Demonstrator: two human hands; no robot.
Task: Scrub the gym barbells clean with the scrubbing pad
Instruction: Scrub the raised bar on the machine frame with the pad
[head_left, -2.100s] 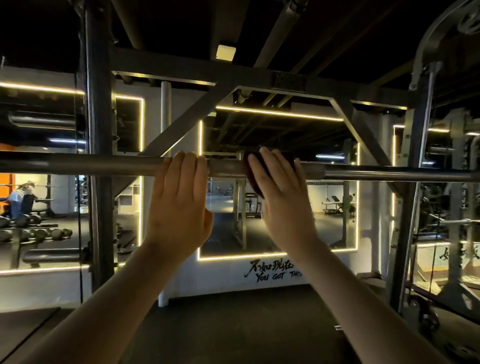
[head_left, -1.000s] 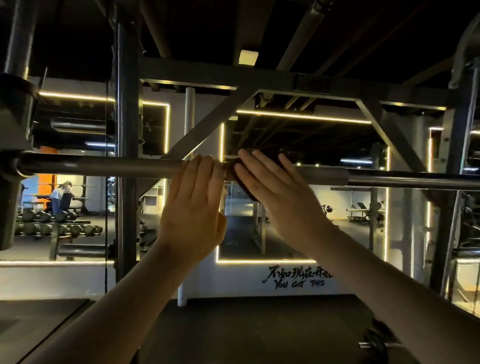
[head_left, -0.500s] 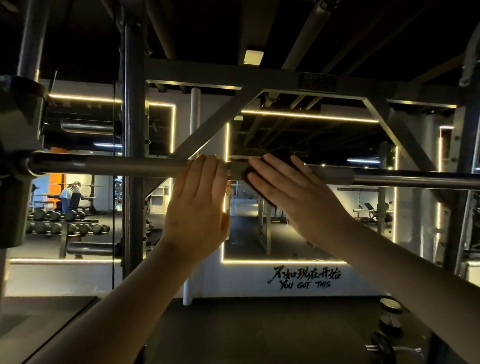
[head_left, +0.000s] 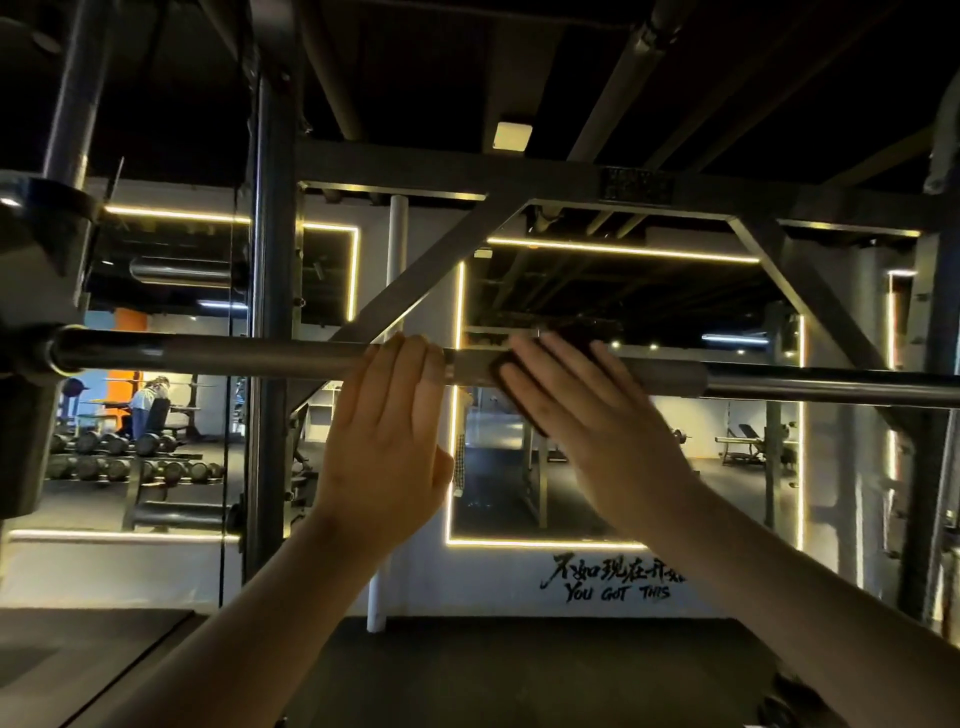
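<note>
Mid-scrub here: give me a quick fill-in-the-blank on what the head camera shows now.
The right hand presses the ___ flat against the bar.
The wall lettering reads "You got ___."
The dumbbells lie at the far ___ of the view.
Missing: pad, this, left.

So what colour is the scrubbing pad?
Dark, almost black scrubbing pad, under the right hand; head view.
</note>
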